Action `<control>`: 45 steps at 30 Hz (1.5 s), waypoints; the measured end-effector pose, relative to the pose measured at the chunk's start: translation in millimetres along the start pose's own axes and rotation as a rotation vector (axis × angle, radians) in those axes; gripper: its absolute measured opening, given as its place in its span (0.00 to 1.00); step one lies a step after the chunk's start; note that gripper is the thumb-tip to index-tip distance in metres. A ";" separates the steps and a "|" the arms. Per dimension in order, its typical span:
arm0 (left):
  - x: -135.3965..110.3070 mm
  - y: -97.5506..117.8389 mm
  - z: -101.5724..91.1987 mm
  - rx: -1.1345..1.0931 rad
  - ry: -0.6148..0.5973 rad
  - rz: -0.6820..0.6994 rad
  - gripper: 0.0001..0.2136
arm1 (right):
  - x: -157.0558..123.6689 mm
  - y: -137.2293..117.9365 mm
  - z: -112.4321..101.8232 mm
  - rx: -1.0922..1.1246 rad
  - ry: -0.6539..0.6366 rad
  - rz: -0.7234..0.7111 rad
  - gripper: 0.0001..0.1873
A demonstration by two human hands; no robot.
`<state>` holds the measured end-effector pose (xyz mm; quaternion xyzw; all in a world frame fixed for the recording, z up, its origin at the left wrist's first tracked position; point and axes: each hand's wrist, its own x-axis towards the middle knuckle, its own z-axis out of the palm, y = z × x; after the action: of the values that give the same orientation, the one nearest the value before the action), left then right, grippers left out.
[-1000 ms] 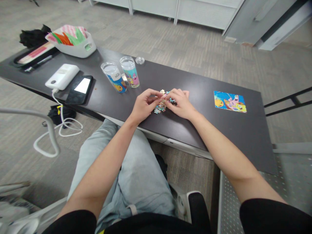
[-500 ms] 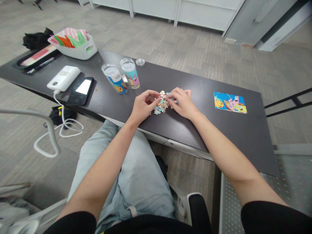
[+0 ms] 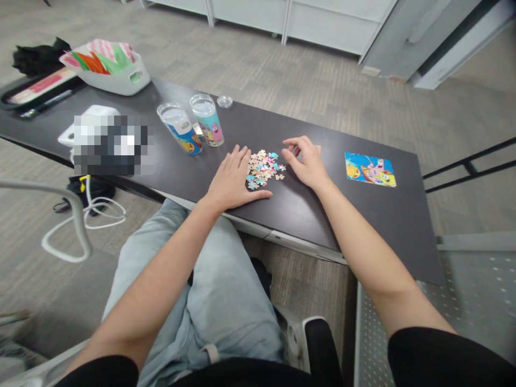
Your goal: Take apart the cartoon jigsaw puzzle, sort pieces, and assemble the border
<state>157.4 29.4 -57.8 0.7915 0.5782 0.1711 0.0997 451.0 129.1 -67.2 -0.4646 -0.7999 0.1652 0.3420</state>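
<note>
A heap of small jigsaw puzzle pieces (image 3: 264, 167) lies on the dark table (image 3: 258, 121), some with coloured faces up and others showing pale backs. My left hand (image 3: 229, 180) is spread flat along the heap's left side, thumb stretched out below it, fingers touching the edge pieces. To the right of the heap is my right hand (image 3: 305, 161), its fingers loosely curved and thumb apart from the index finger, with nothing visible between them. Farther right lies a cartoon picture card (image 3: 371, 169), flat on the tabletop.
Two clear cups with cartoon prints, one blue (image 3: 183, 134) and one turquoise (image 3: 208, 123), stand behind my left hand. A clear round lid (image 3: 224, 101) lies beyond them. On the left are a white basket (image 3: 121, 83) of colourful packets and a blurred-out patch over some devices.
Both hands have come off the pieces' middle. My left hand has flattened and spread at the left edge; my right hand has drawn away to the right. The view has shifted slightly.
</note>
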 end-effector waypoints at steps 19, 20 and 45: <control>47.4 14.2 19.3 -0.036 0.138 0.159 0.18 | -2.9 9.4 7.0 0.081 -0.016 0.037 0.26; 46.9 14.4 19.1 -0.035 0.143 0.156 0.17 | -2.8 9.5 7.3 0.093 -0.018 0.037 0.26; 68.3 -59.1 -86.2 -0.117 0.655 -0.093 0.42 | -22.2 -53.2 27.6 -0.136 -0.403 -0.222 0.45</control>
<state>90.6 109.2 11.2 0.6602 0.6043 0.4445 -0.0381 405.5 84.3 -64.6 -0.3535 -0.9075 0.1615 0.1592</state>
